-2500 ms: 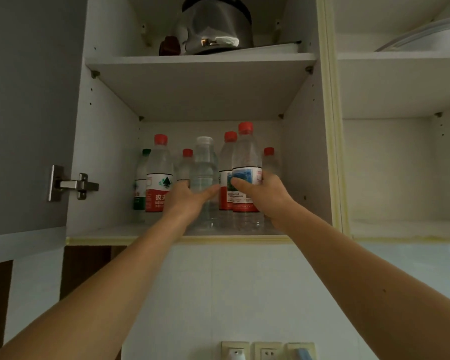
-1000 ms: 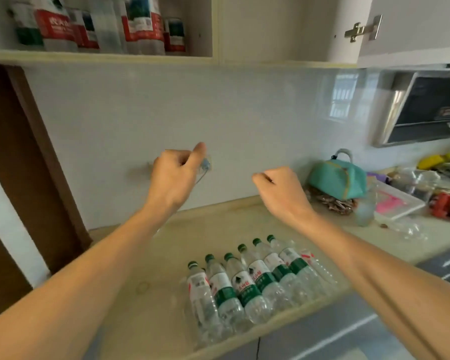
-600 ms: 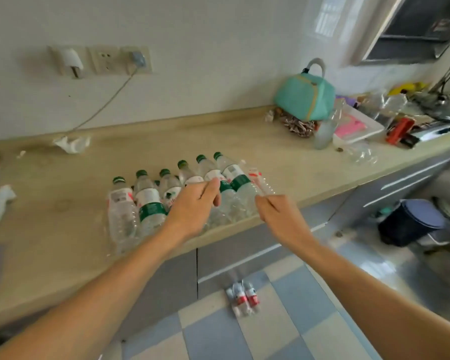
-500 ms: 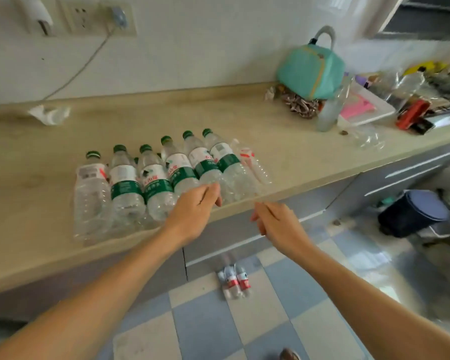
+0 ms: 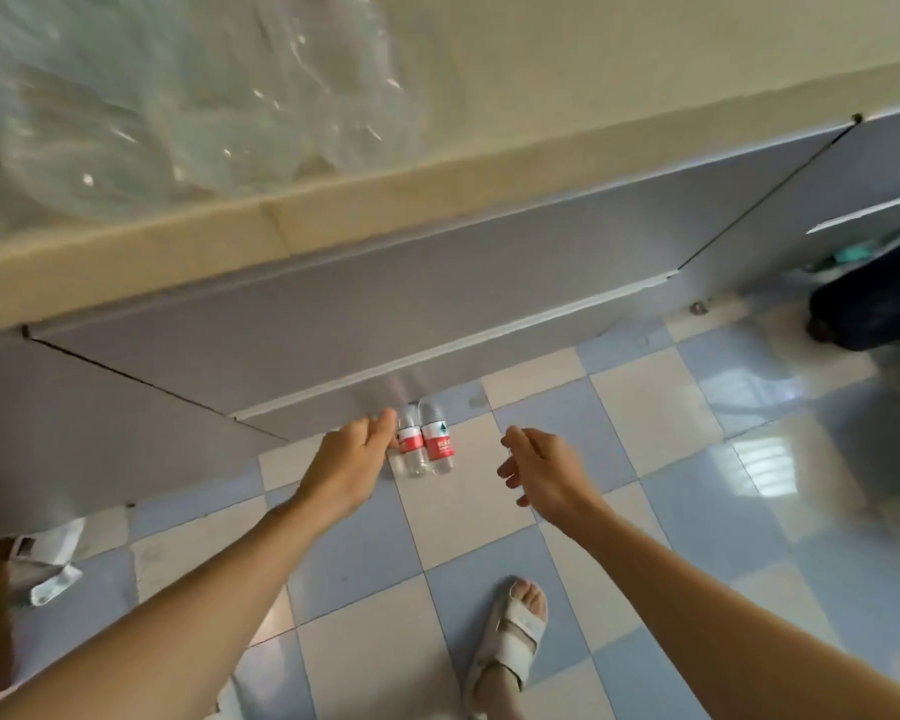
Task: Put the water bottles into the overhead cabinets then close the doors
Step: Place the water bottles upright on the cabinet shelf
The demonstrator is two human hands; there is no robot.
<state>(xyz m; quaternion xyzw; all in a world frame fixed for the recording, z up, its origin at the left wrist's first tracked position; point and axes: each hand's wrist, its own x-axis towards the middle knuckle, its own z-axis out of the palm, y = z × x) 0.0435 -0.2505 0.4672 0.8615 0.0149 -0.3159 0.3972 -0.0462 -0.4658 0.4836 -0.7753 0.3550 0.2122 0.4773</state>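
Left hand [image 5: 352,465]: fingers loose and straight, gripping nothing; the fingertips sit just beside the left bottle, and I cannot tell whether they touch it.
Right hand [image 5: 539,472]: spread and slack, empty, a little to the right of the pair, not touching.
Bottles [image 5: 427,445]: two small red-labelled water bottles on the checkered floor [image 5: 645,423], upright as far as I can tell, side by side and touching, tight against the grey base cabinet front [image 5: 333,324].
Tip risk: they stand shoulder to shoulder, so if you knock one with your left fingers, it likely topples its neighbour and both roll along the tiles.
Grip risk: you have no room behind them against the panel; a pinch from above on thin plastic may slip.
Head risk: the countertop edge [image 5: 281,226] hangs close above your view; rise straight up and you may strike it.
Overhang: crinkled clear plastic wrap [image 5: 178,96] lies at the counter lip, blurred; brushing it on the way up could drag it off.
Footing: your sandalled foot [image 5: 515,631] stands on glossy tile, which may be slick while you stoop.
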